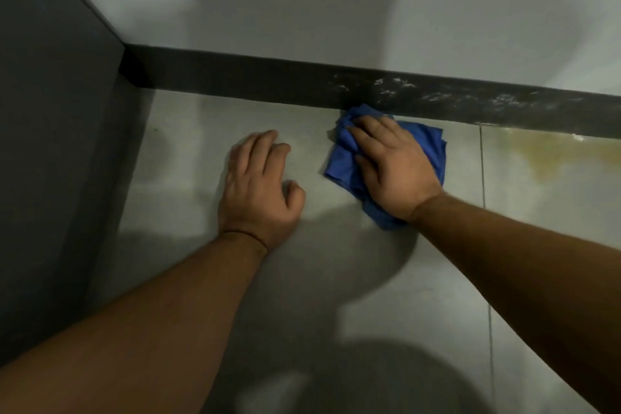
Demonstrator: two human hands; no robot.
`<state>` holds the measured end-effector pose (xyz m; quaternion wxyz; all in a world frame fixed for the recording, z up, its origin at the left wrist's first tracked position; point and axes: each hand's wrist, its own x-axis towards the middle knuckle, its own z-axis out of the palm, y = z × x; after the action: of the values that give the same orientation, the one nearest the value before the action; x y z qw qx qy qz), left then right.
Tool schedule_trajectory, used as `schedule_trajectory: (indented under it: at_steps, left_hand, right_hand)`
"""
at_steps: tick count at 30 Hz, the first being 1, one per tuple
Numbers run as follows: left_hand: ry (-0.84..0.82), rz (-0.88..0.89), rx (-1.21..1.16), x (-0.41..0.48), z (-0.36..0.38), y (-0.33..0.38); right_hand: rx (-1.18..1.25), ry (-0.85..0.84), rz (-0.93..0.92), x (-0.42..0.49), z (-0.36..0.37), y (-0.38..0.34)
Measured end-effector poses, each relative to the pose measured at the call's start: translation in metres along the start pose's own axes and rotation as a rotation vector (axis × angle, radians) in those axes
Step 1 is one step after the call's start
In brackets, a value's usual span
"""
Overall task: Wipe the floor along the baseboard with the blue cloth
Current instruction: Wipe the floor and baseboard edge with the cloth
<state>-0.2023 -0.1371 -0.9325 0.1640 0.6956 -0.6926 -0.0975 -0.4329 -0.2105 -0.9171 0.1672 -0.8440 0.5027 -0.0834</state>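
A crumpled blue cloth [433,148] lies on the grey tiled floor [188,151], its far edge touching the dark baseboard [255,81]. My right hand [389,165] presses flat on top of the cloth, fingers spread and pointing toward the baseboard. My left hand [258,188] rests palm down on the bare floor to the left of the cloth, fingers slightly curled, holding nothing. The baseboard carries whitish smears [470,96] to the right of the cloth.
A dark grey panel [57,111] rises on the left and meets the baseboard in a corner. A yellowish stain [551,155] marks the floor tile at the right, just below the baseboard. A light wall [336,0] stands above the baseboard.
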Motion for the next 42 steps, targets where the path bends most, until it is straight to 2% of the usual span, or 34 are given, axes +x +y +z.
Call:
schedule_trajectory:
  at_steps: [4,8,13,15,17,20,26,30,33,36,39,42]
  left_hand:
    - [-0.022,-0.018,0.001,0.001,-0.003,0.002]
    - [-0.035,-0.023,0.011,-0.001,-0.004,0.004]
    - [-0.009,-0.001,0.032,-0.001,-0.005,0.006]
    - [0.029,0.028,0.036,-0.003,-0.005,0.006]
    - [0.041,0.038,0.039,-0.003,-0.004,0.005]
    - [0.029,0.025,0.041,-0.003,-0.004,0.005]
    - [0.008,-0.016,0.012,-0.002,-0.003,0.005]
    - [0.003,-0.029,0.021,-0.002,-0.003,0.007]
    - [0.039,-0.007,0.044,-0.003,-0.003,0.008]
    - [0.061,0.011,0.068,-0.003,-0.002,0.008]
    - [0.037,0.011,0.07,-0.002,-0.002,0.007]
    - [0.051,0.019,0.053,-0.002,-0.002,0.006]
  right_hand:
    - [0.015,0.06,0.028,-0.009,-0.01,0.011]
    - [-0.184,0.049,-0.16,0.003,-0.024,0.006]
    - [-0.23,0.252,-0.401,0.049,-0.041,-0.03]
    - [-0.38,0.195,-0.465,0.065,-0.044,-0.04]
    - [-0.49,0.128,-0.447,0.069,-0.047,-0.039]
    - [-0.494,0.153,-0.356,0.061,-0.051,-0.023]
    - [-0.568,0.074,-0.3,0.027,-0.055,0.018]
    - [-0.475,0.183,-0.229,0.029,-0.042,0.005]
    - [-0.457,0.198,-0.291,0.046,-0.031,-0.018]
    - [-0.545,0.111,-0.377,0.066,-0.02,-0.041]
    - [-0.597,0.043,-0.388,0.072,-0.014,-0.047]
    - [-0.63,0.092,-0.425,0.067,-0.022,-0.031]
